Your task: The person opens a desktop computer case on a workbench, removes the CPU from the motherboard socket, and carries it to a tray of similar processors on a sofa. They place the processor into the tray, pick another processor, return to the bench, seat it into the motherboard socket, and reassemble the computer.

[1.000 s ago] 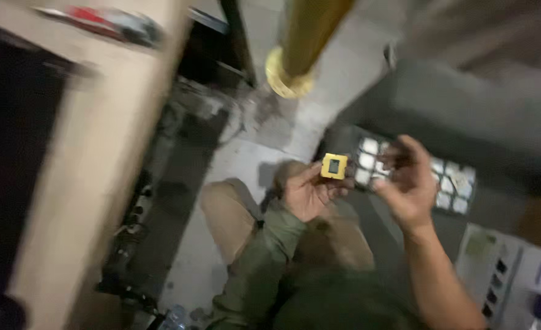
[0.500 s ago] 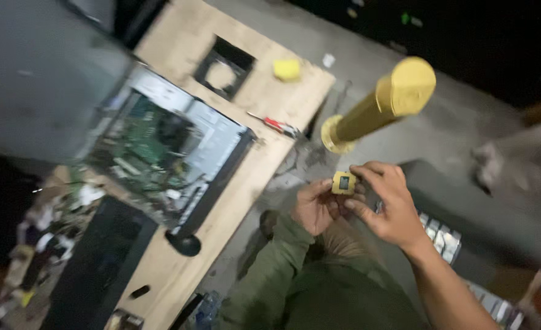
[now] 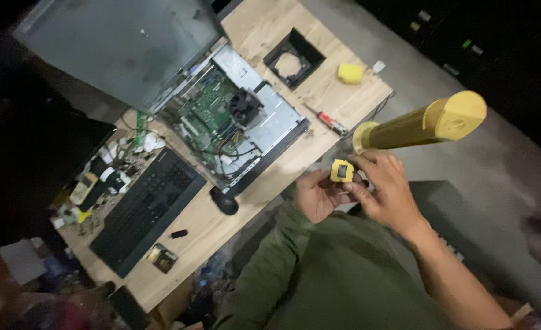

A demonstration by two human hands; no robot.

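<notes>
Gripping a small yellow-framed square chip (image 3: 342,171) between both hands, left hand (image 3: 317,195) and right hand (image 3: 385,186) are staying pinched while the view is swinging onto the open computer case (image 3: 240,125) at left.

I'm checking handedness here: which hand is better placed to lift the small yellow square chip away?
Probably the right hand: its fingertips pinch the small yellow square chip from above, while the left hand only cradles it underneath.
</notes>
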